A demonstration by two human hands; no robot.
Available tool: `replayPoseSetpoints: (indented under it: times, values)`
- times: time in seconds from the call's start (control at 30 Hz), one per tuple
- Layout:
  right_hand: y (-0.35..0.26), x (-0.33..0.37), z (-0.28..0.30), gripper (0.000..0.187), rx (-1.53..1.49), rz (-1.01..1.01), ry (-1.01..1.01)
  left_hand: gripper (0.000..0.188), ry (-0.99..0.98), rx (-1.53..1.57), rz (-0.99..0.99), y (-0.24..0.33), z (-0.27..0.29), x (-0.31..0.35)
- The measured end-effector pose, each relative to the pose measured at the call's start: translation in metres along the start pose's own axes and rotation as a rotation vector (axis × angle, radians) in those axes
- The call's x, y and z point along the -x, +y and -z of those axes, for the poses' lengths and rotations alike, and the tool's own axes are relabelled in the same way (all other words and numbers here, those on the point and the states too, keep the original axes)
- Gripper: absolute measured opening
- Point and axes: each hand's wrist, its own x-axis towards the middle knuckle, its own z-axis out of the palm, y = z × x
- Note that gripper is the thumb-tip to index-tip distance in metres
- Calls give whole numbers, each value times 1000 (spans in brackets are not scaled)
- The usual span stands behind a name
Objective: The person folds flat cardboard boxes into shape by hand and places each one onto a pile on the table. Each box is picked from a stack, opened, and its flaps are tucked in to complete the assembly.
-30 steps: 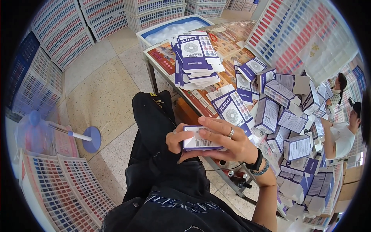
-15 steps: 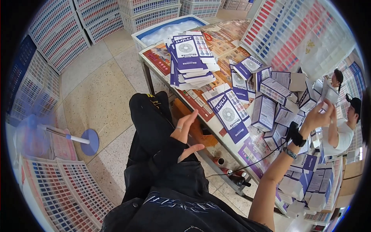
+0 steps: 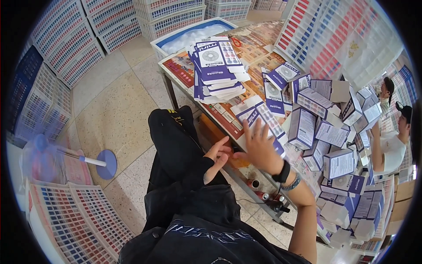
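Note:
My right hand [image 3: 264,150] lies over a flat purple-and-white carton [image 3: 269,119] near the table's front edge, fingers spread and holding nothing; whether it presses on the card I cannot tell. It hides much of the carton's lower part. Just off the table edge, above my lap, my left hand [image 3: 215,159] is empty with its fingers loosely bent and apart. Farther back on the table rises a stack of flat cartons [image 3: 215,66], printed with a round fan picture. To the right, folded boxes [image 3: 303,127] lie heaped at various angles.
Behind the stack stands a blue-rimmed tub [image 3: 193,33] with white contents. A large white crate [image 3: 327,39] leans at the back right. A fan [image 3: 41,154] stands at the left, near crates [image 3: 83,211]. Cans [image 3: 262,195] sit below the table. Another person [image 3: 393,145] is at the far right.
My right hand has come from the box heap leftward onto the flat carton. A box now lies on the heap near where it was. My left hand's fingers have drawn closer together.

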Motion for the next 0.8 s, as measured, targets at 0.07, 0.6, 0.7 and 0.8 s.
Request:
replayPoseSetpoints:
  times: [0.07, 0.6, 0.7, 0.8]
  values:
    - [-22, 13, -5, 107, 21, 40, 105, 66, 18, 40, 44, -13, 7, 1]
    - [-48, 52, 51, 83, -886, 441, 419, 92, -169, 966, -656, 10, -39, 8]
    - [-39, 48, 48, 90, -811, 347, 547, 92, -151, 908, -657, 8, -40, 7]
    - [-38, 47, 54, 100, -690, 310, 644, 93, -129, 842, -662, 8, -41, 9]
